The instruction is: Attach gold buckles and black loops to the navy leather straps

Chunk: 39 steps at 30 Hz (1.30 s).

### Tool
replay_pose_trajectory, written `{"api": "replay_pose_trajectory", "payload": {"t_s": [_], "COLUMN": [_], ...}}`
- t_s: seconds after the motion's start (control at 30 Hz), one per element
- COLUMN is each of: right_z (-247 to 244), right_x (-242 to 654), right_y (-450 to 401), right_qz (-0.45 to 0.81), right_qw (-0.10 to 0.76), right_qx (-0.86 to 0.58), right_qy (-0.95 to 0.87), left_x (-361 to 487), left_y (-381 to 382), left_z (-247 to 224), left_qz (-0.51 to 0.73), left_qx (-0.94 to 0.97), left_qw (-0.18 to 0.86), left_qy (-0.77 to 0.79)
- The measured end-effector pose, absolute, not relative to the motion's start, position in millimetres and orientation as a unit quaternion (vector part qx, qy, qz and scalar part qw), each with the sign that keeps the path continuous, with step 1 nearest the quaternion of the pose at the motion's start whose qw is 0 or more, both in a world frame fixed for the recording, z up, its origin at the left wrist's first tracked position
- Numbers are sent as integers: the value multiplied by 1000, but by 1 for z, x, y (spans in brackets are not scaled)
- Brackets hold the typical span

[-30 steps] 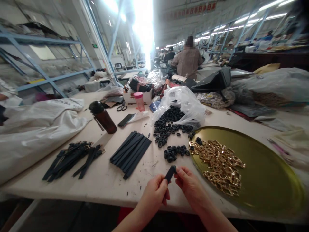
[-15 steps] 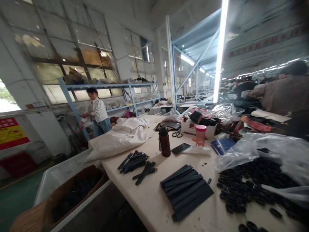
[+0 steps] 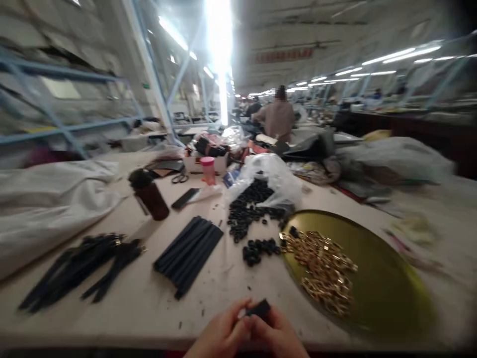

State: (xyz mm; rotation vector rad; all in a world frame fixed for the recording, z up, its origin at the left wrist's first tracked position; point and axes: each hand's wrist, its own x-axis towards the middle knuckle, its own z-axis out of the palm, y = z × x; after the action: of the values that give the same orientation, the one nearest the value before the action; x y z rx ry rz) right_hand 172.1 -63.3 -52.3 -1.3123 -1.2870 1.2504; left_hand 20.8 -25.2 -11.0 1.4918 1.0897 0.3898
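Observation:
Close to the table's front edge, my left hand (image 3: pixel 222 329) and my right hand (image 3: pixel 278 332) are together. Both are closed, fingers pinched on a short dark strap (image 3: pixel 260 309) whose end sticks up between them. How much of it lies inside the fingers is hidden. Left of my hands lies a fanned stack of flat black straps (image 3: pixel 188 256). Small black loops (image 3: pixel 257 251) are heaped beyond my hands. To the right, gold metal buckles (image 3: pixel 328 271) are piled on a round gold-coloured tray (image 3: pixel 391 293). Black straps with gold buckles (image 3: pixel 80 266) lie at the far left.
A dark bottle (image 3: pixel 149 195), a phone (image 3: pixel 185 198), a pink-lidded cup (image 3: pixel 208 171) and scissors (image 3: pixel 179 178) stand or lie farther back. A clear plastic bag (image 3: pixel 276 174) covers part of the loops. White sacking (image 3: pixel 55 199) lies left. A person (image 3: pixel 278 117) stands beyond the table.
My view has swung right and down. Both my hands, holding the dark strap, and the tray of gold buckles have come into view; the person by the shelf has left it.

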Motion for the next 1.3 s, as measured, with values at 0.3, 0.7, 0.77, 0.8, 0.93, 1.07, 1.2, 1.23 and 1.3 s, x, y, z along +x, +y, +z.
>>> {"api": "replay_pose_trajectory", "payload": {"t_s": [0.3,0.7,0.77,0.8,0.93,1.07,1.2,1.23,1.3], "right_z": [-13,-14,-10,-8,-2,-5,-10,-11,-13], "right_x": [308,335,332,327,287,243,224,221,216], "right_y": [-35,-7,-11,-13,-25,-36,-41,-42,-42], "right_qz": [146,118,148,165,368,596,705,721,721], "right_qw": [308,158,181,190,292,372,368,376,407], "right_qx": [-756,-779,-773,-766,-671,-533,-436,-417,-413], "right_qy": [-558,-595,-590,-592,-574,-471,-422,-406,-381], "left_x": [43,55,63,68,83,78,63,61,60], "left_y": [-4,-13,-12,-10,0,7,3,2,-1], "left_z": [-27,9,13,15,16,8,10,11,13], "left_qz": [153,136,127,128,178,163,136,142,163], "left_qx": [508,503,509,519,592,643,641,645,665], "left_qw": [681,700,702,700,656,601,600,592,560], "left_qy": [504,488,481,474,433,446,459,461,467]}}
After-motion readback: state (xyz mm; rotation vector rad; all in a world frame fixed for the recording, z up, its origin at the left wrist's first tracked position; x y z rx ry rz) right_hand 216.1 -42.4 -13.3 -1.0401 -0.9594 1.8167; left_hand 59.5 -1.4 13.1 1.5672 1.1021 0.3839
